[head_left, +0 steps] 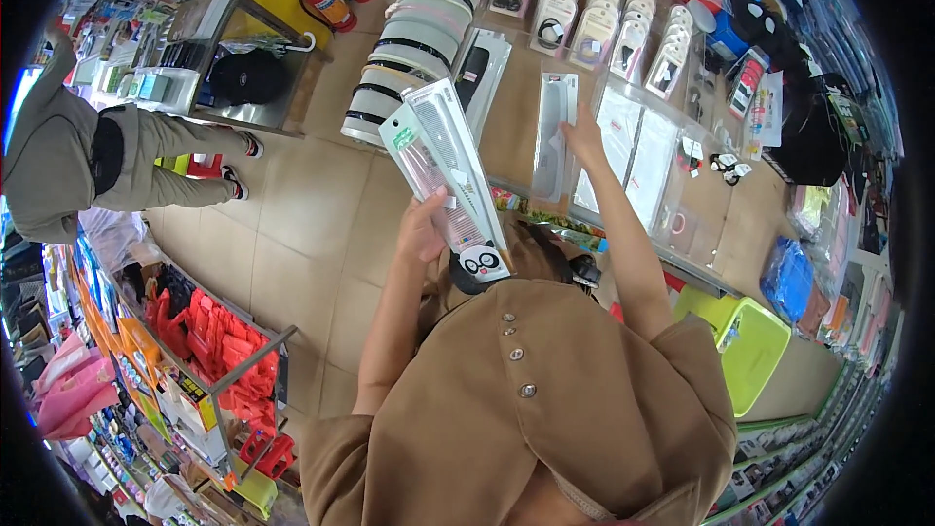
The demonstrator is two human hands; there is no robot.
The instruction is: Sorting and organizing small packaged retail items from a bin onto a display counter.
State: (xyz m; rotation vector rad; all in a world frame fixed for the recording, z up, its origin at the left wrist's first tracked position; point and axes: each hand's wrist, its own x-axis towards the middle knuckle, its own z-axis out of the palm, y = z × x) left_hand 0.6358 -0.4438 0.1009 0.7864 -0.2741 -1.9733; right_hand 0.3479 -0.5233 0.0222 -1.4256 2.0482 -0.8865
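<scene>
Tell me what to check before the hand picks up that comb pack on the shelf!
1. Right hand touches the packaged comb on the shelf: ok.
2. Fingers closed round it: cannot tell.
3. Left hand grips the comb packs it already holds: ok.
4. Neighbouring clear packets lie apart from the comb: ok.
5. The other person stands well away: ok.

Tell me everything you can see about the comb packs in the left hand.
The comb packs are a fanned stack of long, flat, clear plastic sleeves with white backing, each showing a comb's fine teeth; one has a green corner label. The left hand grips them near the lower end, thumb on the front. They tilt up and away over the floor, in front of the counter. The lower end overlaps a panda-face item.
</scene>
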